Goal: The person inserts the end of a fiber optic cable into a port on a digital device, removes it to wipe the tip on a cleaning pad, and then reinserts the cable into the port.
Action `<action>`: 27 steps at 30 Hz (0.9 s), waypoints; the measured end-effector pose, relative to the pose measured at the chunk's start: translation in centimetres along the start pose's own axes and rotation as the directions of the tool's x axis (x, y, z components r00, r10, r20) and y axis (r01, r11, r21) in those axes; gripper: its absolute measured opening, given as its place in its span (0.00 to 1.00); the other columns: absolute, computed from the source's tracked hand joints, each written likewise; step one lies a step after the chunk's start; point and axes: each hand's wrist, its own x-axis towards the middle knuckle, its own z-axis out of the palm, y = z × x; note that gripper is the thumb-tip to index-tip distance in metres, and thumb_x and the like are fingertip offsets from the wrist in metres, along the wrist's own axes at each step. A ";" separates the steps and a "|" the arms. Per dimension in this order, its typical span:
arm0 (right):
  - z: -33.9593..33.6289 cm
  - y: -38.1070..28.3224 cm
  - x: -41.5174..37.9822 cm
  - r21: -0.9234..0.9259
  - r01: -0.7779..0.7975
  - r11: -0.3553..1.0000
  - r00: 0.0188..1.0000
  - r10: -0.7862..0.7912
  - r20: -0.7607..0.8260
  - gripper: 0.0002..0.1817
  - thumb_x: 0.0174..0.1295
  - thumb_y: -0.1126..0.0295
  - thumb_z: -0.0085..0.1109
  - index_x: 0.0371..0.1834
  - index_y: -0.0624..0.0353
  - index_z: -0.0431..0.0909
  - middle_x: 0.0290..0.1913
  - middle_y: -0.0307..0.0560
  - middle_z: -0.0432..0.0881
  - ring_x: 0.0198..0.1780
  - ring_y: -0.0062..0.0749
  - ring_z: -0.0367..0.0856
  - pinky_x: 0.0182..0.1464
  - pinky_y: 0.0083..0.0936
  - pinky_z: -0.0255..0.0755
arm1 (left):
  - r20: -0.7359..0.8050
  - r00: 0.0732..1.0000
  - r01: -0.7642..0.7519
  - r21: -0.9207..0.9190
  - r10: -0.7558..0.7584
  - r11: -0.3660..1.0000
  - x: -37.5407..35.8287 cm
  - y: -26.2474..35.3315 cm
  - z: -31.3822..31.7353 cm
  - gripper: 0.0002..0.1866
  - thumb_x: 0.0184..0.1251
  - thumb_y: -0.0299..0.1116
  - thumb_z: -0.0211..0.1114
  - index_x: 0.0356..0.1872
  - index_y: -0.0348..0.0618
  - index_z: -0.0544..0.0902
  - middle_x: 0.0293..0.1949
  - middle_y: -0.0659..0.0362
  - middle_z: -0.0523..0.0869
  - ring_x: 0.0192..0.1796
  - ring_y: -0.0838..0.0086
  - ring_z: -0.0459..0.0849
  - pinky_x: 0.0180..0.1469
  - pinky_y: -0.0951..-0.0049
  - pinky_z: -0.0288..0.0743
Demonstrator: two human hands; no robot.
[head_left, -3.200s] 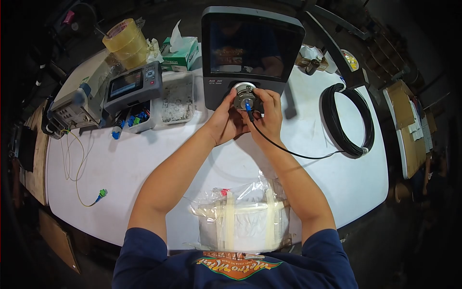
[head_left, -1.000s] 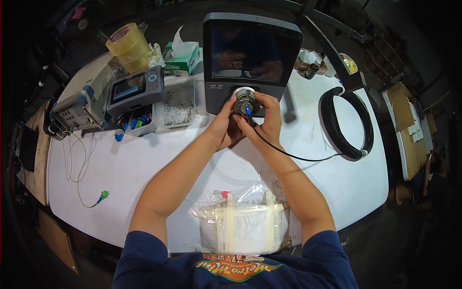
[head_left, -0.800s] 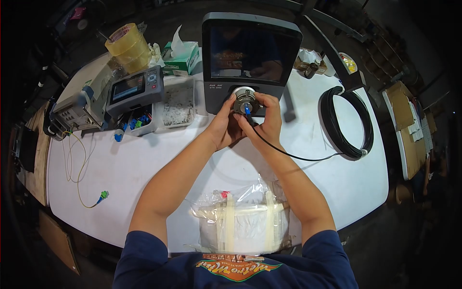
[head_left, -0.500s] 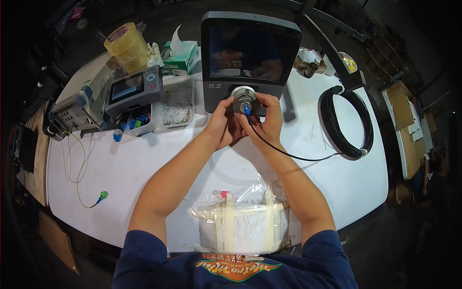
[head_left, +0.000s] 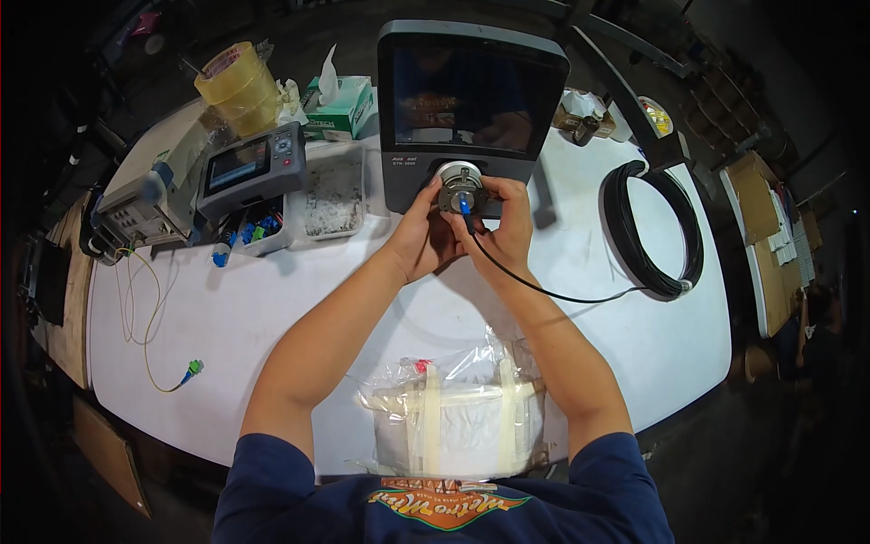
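Note:
A dark monitor-like device (head_left: 469, 100) stands at the back of the white table, with a round metal fitting (head_left: 460, 176) low on its front. My left hand (head_left: 422, 234) grips the fitting's left side, thumb near its rim. On the right side my right hand (head_left: 504, 228) is wrapped round the same fitting. Between the hands a blue connector (head_left: 465, 205) sits at the fitting's centre. Its black cable (head_left: 507, 272) passes over my right hand and wrist and runs right to a black coil (head_left: 616, 227). Some fingertips are hidden under the fitting.
At the left are a handheld tester (head_left: 251, 170), a grey instrument (head_left: 149, 195), tape rolls (head_left: 237, 86), a tissue box (head_left: 340, 113) and a clear bin (head_left: 334, 192). A yellow fibre (head_left: 156, 313) lies front left. A clear bag (head_left: 458, 417) lies before my body.

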 end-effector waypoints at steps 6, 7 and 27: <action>0.2 0.0 0.0 -0.001 0.005 1.000 1.000 -0.005 -0.022 0.33 0.50 0.67 0.85 0.56 0.62 0.75 0.49 0.51 0.79 0.49 0.44 0.80 0.51 0.33 0.76 | 0.004 1.000 -0.019 0.008 0.019 1.000 -0.1 0.0 0.3 0.35 0.79 0.69 0.48 0.56 0.45 0.81 0.43 0.52 0.89 0.48 0.63 0.88 0.59 0.58 0.80; 0.2 0.1 0.1 0.010 0.013 1.000 0.999 -0.013 -0.051 0.33 0.48 0.66 0.86 0.55 0.60 0.76 0.47 0.51 0.79 0.49 0.48 0.80 0.49 0.35 0.76 | 0.004 1.000 -0.017 0.008 0.017 1.000 -0.1 -0.1 0.2 0.35 0.79 0.69 0.48 0.56 0.45 0.81 0.43 0.52 0.89 0.48 0.63 0.88 0.59 0.58 0.80; 0.3 -0.2 -0.5 0.069 0.010 0.998 1.000 -0.010 -0.008 0.37 0.54 0.73 0.81 0.66 0.62 0.70 0.61 0.54 0.75 0.59 0.42 0.78 0.59 0.31 0.76 | -0.014 0.996 -0.088 0.066 0.089 0.994 -0.5 -0.5 0.1 0.39 0.73 0.72 0.56 0.63 0.45 0.79 0.51 0.53 0.87 0.54 0.63 0.87 0.63 0.57 0.80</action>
